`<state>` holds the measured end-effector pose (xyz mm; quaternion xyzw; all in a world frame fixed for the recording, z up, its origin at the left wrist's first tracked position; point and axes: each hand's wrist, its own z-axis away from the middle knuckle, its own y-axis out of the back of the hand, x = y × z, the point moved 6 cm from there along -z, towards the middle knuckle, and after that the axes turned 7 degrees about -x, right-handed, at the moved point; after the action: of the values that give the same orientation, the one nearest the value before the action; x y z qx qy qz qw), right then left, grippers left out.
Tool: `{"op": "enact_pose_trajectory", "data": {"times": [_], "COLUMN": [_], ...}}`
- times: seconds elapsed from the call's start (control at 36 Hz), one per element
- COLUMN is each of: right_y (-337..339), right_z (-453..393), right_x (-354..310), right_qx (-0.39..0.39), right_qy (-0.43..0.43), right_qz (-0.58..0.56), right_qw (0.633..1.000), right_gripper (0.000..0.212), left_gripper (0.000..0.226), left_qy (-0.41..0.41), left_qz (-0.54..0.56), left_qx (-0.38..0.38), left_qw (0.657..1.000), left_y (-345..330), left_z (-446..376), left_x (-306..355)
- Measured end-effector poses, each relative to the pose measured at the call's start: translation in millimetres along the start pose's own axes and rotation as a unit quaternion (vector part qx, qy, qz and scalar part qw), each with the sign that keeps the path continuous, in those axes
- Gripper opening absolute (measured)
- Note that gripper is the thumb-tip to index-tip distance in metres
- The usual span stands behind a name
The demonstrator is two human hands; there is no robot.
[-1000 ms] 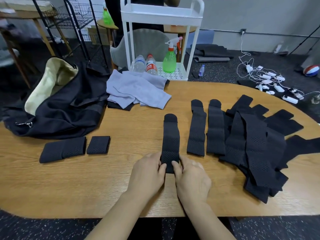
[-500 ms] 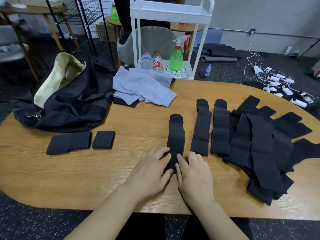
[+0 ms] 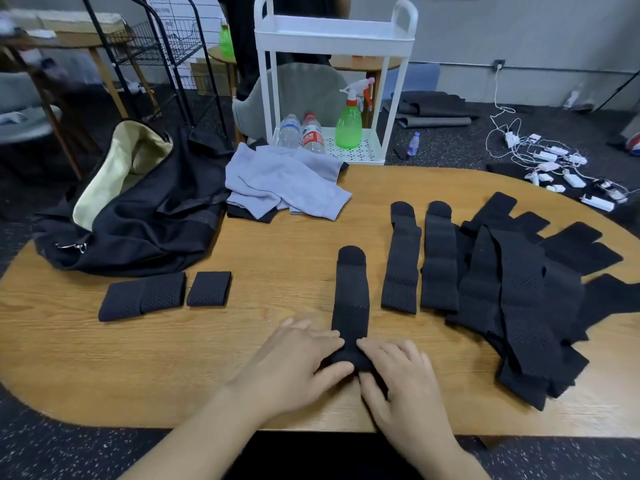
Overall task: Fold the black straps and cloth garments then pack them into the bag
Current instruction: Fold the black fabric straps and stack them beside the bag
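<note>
- My left hand (image 3: 298, 362) and my right hand (image 3: 398, 379) are both on the near end of one black strap (image 3: 351, 299). It lies flat on the table (image 3: 277, 258), pointing away from me.
- My left thumb and fingers pinch the near end, which looks bunched up into a little roll. My right fingers curl over the same end from the other side.
- I think this step is rolling or folding the strap up from my end.
- To do it well, I should keep both hands level so the fold stays straight and does not slide to one side.
- I should press the fold flat before I make the next one.
- It should end up small and neat like the two folded straps (image 3: 166, 294) on my left, near the bag (image 3: 138, 216).
- The bag lies open on the far left, so it is ready for packing.
- Many straps still wait in the pile (image 3: 519, 292) on my right, and the grey cloth (image 3: 284, 185) by the bag is not folded yet.
</note>
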<state>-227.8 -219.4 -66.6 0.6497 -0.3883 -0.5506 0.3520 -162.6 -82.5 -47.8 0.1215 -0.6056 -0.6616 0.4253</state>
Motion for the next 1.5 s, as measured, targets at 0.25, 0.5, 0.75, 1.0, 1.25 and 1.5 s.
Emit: {"op": "enact_pose_trajectory", "data": {"times": [0.25,0.5,0.75,1.0,1.25,1.5], "right_y": [9,7,8,13,0,3], "right_z": [-16,-40,-50,-57,-60,-40], "right_x": [4,11,10,6,5,4], "right_qx": [0.097,0.083,0.132,0.088,0.132,0.045], "right_qy": [-0.162,-0.22,-0.22,-0.205,-0.051,-0.004], "right_qz": [-0.109,-0.062,0.011,0.077,0.151,0.112], "right_qw": [0.976,0.97,0.966,0.972,0.978,0.993], "right_gripper": [0.014,0.027,0.016,0.017,0.026,0.037], "left_gripper": [0.023,0.009,0.018,0.023,0.024,0.055], "left_qy": [0.096,0.131,0.16,0.173,-0.016,-0.015], "left_qz": [0.207,0.238,0.17,0.132,0.017,-0.058], "left_qx": [0.122,0.174,0.147,0.185,0.211,0.033], "left_qw": [0.966,0.946,0.961,0.958,0.977,0.998], "left_y": [-3,7,4,8,3,10], "left_z": [-13,-31,-47,-50,-50,-35], "left_x": [-18,-21,-27,-30,-13,-3]}}
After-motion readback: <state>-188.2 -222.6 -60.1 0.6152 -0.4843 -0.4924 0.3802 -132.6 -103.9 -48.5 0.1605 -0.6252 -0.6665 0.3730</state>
